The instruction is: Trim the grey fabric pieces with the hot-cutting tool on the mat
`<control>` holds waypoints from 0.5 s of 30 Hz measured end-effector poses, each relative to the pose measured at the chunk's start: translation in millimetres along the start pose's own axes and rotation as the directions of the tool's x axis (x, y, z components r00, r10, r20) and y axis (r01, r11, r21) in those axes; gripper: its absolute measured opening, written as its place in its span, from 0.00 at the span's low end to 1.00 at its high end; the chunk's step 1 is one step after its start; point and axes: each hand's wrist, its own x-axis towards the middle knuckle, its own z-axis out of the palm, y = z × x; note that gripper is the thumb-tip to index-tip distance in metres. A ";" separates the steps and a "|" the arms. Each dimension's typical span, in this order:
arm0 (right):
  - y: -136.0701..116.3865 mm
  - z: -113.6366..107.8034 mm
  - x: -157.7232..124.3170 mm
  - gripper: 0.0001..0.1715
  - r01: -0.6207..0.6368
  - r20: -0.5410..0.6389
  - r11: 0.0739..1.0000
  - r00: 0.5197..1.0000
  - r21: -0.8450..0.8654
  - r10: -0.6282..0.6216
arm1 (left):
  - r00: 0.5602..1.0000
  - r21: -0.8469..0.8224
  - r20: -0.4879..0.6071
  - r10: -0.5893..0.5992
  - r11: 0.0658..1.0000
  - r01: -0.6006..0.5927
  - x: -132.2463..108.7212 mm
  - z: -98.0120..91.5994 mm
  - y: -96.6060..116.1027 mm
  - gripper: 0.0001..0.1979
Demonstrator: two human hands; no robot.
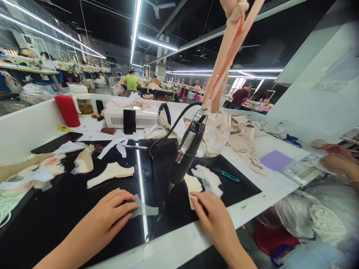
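My left hand [116, 211] lies palm down on the black board, fingers stretched out, their tips on the edge of a translucent pattern piece [150, 210]. My right hand [214, 215] has its thumb and forefinger on the lower end of a cream padded fabric piece [193, 184]. Between the hands hangs a black corded hand tool [187, 153] with a thin pointed tip, tied to pinkish fabric strips [221, 63]. Another cream cut piece [110, 174] rests beyond my left hand. Right of the tool is a crumpled white piece [207, 180].
Teal thread snips [227, 175] and a pen [136, 147] lie on the black board [164, 160]. Farther back stand a phone [129, 121], a white vented box [113, 117] and a red cup [67, 111]. Beige fabric [244, 136] is heaped at right. A co-worker's hand [335, 158] is at far right.
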 end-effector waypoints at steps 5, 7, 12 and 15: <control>58.0 -18.4 0.7 0.27 -0.189 -0.064 0.980 0.981 -0.063 0.185 | 0.999 0.071 -0.033 0.009 0.997 -0.007 -2.1 3.0 -0.1 0.13; 67.8 -20.2 -0.2 0.30 -0.220 -0.056 0.973 0.975 -0.065 0.217 | 0.999 0.089 -0.046 0.016 0.996 -0.012 -3.9 3.9 -0.9 0.13; 70.9 -15.0 -1.7 0.32 -0.243 0.006 0.970 0.970 -0.027 0.243 | 0.996 0.096 -0.079 0.040 0.995 -0.033 -5.2 3.0 -1.3 0.13; 69.4 -10.1 -1.4 0.33 -0.259 0.028 0.966 0.966 0.022 0.258 | 0.995 0.103 -0.093 0.047 0.994 -0.038 -4.7 2.9 -1.9 0.13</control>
